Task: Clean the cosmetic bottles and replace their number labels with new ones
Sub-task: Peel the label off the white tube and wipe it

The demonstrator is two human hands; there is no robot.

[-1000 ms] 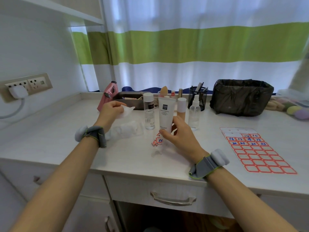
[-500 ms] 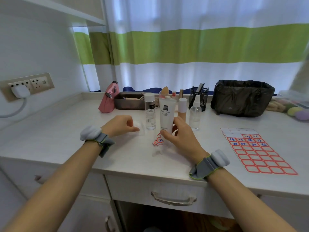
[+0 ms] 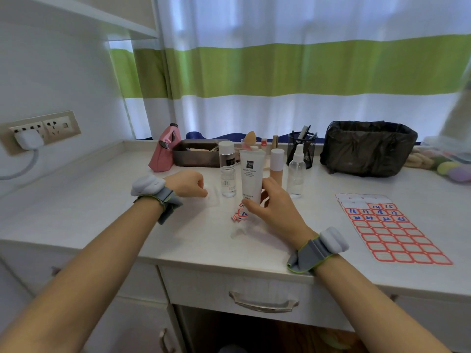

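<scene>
You look to be at the cleaning step: your right hand (image 3: 270,207) grips the base of the upright white facial-cleanser tube (image 3: 251,175) on the pale tabletop (image 3: 102,200), while your left hand (image 3: 190,184) curls its fingers on a white wipe (image 3: 211,194). Next, bring the wipe to the tube, then peel a label from the red-bordered sticker sheet (image 3: 392,230). Whether the left hand truly pinches the wipe is hard to tell; the small red labels (image 3: 239,214) are partly hidden.

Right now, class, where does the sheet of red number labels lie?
In the head view, the label sheet lies flat on the desk's right side, right of the right hand, in front of the black-lined bin.
</scene>
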